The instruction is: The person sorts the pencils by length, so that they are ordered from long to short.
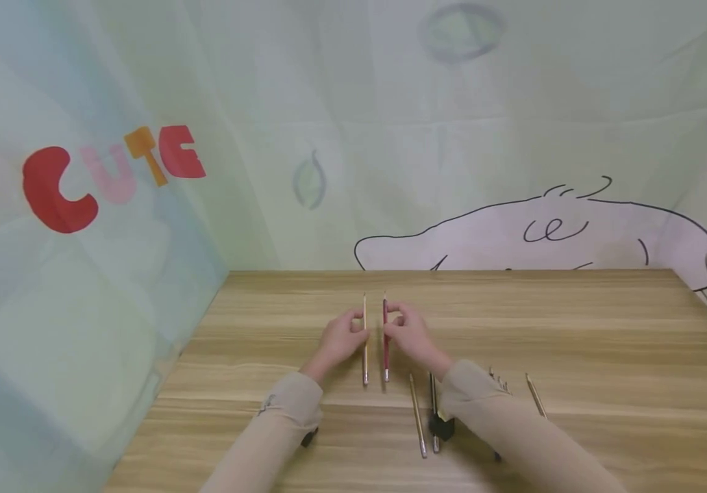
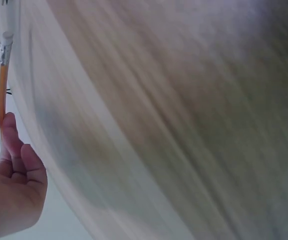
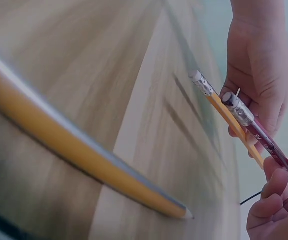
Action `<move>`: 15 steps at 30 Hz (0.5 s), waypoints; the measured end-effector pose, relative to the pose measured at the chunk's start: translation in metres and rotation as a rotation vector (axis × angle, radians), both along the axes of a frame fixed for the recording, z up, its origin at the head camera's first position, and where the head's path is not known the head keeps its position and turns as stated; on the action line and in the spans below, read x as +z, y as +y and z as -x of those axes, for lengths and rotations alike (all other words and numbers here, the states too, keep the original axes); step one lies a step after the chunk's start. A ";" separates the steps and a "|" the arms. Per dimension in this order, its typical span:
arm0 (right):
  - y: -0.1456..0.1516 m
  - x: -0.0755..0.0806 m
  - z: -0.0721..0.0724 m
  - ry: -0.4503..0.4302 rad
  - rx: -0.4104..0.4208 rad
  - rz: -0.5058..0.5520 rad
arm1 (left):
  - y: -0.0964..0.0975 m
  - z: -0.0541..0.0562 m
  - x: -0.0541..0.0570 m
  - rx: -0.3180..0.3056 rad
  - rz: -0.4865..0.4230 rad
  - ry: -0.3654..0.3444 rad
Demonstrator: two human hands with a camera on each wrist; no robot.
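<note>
My left hand (image 1: 341,337) pinches a yellow pencil (image 1: 365,363) along its shaft, between thumb and fingers. To its right, my right hand (image 1: 412,335) pinches a dark red pencil (image 1: 386,357) the same way. Both pencils stand side by side with a small gap, tips pointing away and eraser ends toward me. In the right wrist view, the white eraser of the yellow pencil (image 3: 228,120) and the dark-topped eraser of the red pencil (image 3: 266,142) show close together, their shadows falling on the tabletop. The left wrist view shows the yellow pencil (image 2: 3,85) upright in the left fingertips.
On the wooden table (image 1: 279,308), a yellowish pencil (image 1: 418,418) and a black pencil (image 1: 433,390) lie near the right sleeve (image 1: 501,418). Several dark tips (image 1: 500,382) poke out behind that sleeve, with another pencil (image 1: 536,396) farther right. A printed curtain (image 1: 279,137) hangs behind.
</note>
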State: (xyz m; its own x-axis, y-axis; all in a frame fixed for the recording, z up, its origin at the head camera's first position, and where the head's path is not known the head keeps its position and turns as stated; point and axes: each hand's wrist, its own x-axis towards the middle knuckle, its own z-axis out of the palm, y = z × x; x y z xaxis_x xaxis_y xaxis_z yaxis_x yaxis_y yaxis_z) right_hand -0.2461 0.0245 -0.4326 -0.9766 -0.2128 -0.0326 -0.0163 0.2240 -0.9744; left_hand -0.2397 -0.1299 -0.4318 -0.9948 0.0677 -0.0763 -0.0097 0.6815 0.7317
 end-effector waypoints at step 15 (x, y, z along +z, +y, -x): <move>-0.016 -0.010 0.008 -0.062 0.003 -0.026 | -0.006 0.002 -0.006 0.010 0.024 -0.039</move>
